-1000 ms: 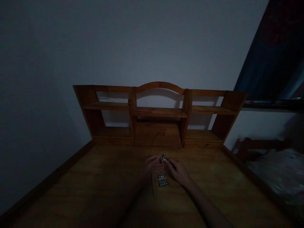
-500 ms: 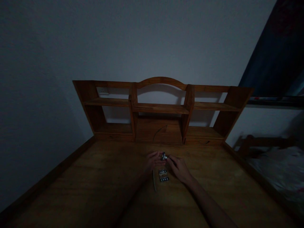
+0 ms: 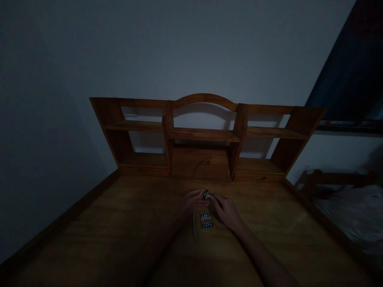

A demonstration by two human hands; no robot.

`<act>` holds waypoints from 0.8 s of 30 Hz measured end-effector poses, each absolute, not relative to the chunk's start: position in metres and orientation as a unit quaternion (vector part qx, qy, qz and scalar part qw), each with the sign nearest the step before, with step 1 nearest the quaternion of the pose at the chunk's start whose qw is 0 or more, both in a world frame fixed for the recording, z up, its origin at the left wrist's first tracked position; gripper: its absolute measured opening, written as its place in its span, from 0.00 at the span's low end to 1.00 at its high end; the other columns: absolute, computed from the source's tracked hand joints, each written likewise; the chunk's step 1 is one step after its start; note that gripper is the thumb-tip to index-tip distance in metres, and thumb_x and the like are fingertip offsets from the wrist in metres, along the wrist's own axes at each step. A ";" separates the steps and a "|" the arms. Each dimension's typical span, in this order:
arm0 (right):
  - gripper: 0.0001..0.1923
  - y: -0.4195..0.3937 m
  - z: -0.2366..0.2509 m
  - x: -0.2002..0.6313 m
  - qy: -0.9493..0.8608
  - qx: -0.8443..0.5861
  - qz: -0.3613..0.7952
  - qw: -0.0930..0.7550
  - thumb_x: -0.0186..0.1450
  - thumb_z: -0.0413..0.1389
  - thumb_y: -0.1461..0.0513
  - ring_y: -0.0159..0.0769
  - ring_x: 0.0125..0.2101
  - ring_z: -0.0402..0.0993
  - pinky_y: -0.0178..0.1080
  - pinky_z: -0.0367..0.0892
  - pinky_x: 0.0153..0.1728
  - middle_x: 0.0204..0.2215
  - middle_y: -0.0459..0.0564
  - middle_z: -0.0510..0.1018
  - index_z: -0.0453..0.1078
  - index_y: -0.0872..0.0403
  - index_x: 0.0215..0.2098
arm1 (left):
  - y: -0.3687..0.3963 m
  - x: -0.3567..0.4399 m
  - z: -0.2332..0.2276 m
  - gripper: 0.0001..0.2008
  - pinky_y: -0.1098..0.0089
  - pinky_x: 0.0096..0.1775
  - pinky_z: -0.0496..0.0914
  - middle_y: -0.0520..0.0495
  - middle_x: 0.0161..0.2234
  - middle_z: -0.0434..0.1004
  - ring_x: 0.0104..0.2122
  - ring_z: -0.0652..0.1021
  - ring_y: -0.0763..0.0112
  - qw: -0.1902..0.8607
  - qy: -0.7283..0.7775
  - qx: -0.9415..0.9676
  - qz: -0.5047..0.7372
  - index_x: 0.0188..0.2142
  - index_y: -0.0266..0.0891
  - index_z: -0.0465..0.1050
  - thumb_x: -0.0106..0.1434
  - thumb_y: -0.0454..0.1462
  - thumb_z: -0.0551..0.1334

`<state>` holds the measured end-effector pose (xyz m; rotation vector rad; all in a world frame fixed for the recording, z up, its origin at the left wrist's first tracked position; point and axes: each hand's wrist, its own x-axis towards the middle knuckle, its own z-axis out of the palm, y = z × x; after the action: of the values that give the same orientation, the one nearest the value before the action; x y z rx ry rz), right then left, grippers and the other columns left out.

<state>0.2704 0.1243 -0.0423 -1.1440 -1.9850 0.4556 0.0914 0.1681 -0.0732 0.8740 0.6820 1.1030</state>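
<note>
Between the fingertips of both hands, just above the bench (image 3: 119,239), sits a small dark metal part (image 3: 206,195), too dim and small to identify. The left hand (image 3: 191,202) pinches it from one side and the right hand (image 3: 225,209) from the other, fingers of both curled in on it, so it is held off the wood rather than lying on it. Just below the fingers, nearer the person, a small flat pack (image 3: 206,220) with two rows of pale dots lies on the bench, and beside it, under the left fingers, a thin pale stick (image 3: 194,227). Judging from this, the handling of the part is mid-way: pack and stick lie untouched. Beyond the fingers stands a wooden shelf unit (image 3: 203,135) against the wall.
</note>
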 end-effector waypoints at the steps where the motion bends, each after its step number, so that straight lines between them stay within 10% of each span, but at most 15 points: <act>1: 0.18 0.124 -0.043 0.270 -0.780 -0.453 0.179 0.393 0.71 0.43 0.55 0.39 0.30 0.75 0.36 0.62 0.33 0.30 0.50 0.79 0.72 0.52 0.36 | 0.167 0.091 -0.072 0.16 0.60 0.40 0.76 0.39 0.36 0.82 0.33 0.82 0.58 0.711 0.307 0.391 0.498 0.42 0.31 0.75 0.58 0.41 0.66; 24: 0.17 0.123 -0.048 0.270 -0.759 -0.465 0.200 0.410 0.69 0.48 0.52 0.40 0.30 0.75 0.36 0.65 0.33 0.32 0.52 0.80 0.75 0.53 0.40 | 0.162 0.091 -0.067 0.20 0.61 0.39 0.75 0.39 0.38 0.81 0.33 0.81 0.59 0.687 0.311 0.410 0.513 0.38 0.32 0.77 0.51 0.45 0.70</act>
<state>0.2698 0.1230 -0.0478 -1.1702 -1.9124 0.5028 0.0913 0.1617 -0.0672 0.9188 0.6959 1.1488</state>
